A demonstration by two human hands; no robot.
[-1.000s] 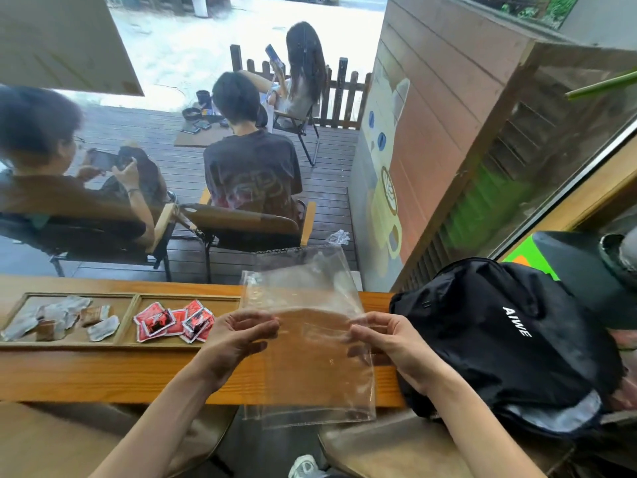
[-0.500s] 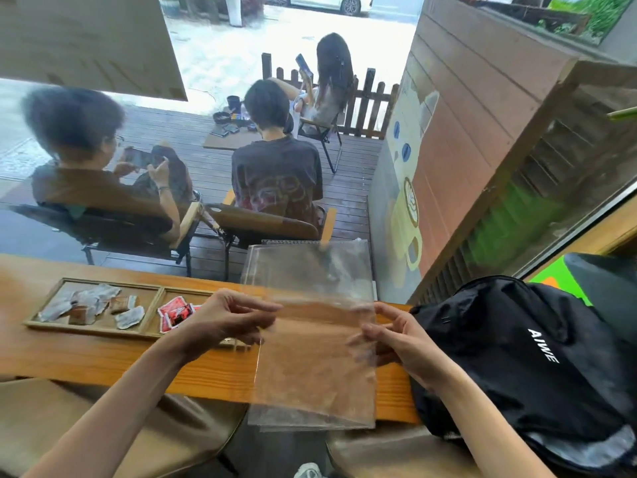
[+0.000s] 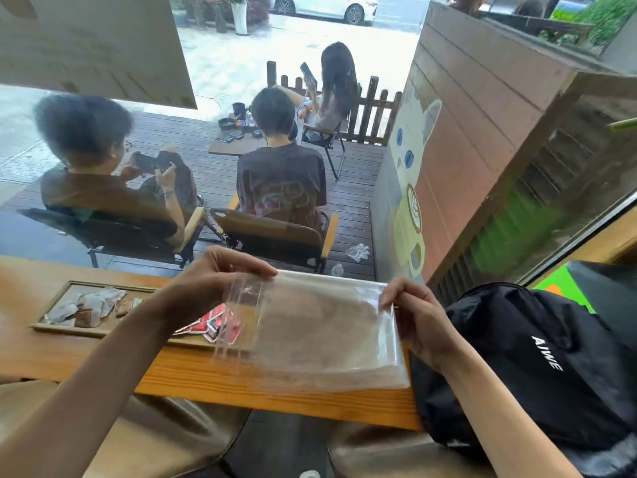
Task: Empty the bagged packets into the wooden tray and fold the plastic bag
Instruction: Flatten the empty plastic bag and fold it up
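Observation:
A clear plastic bag (image 3: 320, 332) is folded over on itself and held just above the wooden counter (image 3: 241, 381). My left hand (image 3: 210, 284) pinches its upper left corner. My right hand (image 3: 417, 319) grips its right edge at the fold. Behind my left forearm lies the wooden tray (image 3: 69, 327), with grey and brown packets (image 3: 89, 305) in its left compartment and red packets (image 3: 220, 326) in its right compartment, partly seen through the bag.
A black backpack (image 3: 537, 363) sits at the counter's right end, close to my right wrist. Stool seats (image 3: 165, 439) stand below the counter's front edge. Beyond the window glass, people sit on chairs on a wooden deck.
The bag's upper half has been brought down over its lower half, so it now lies doubled. Both hands rose to its top edge. The view tilted upward.

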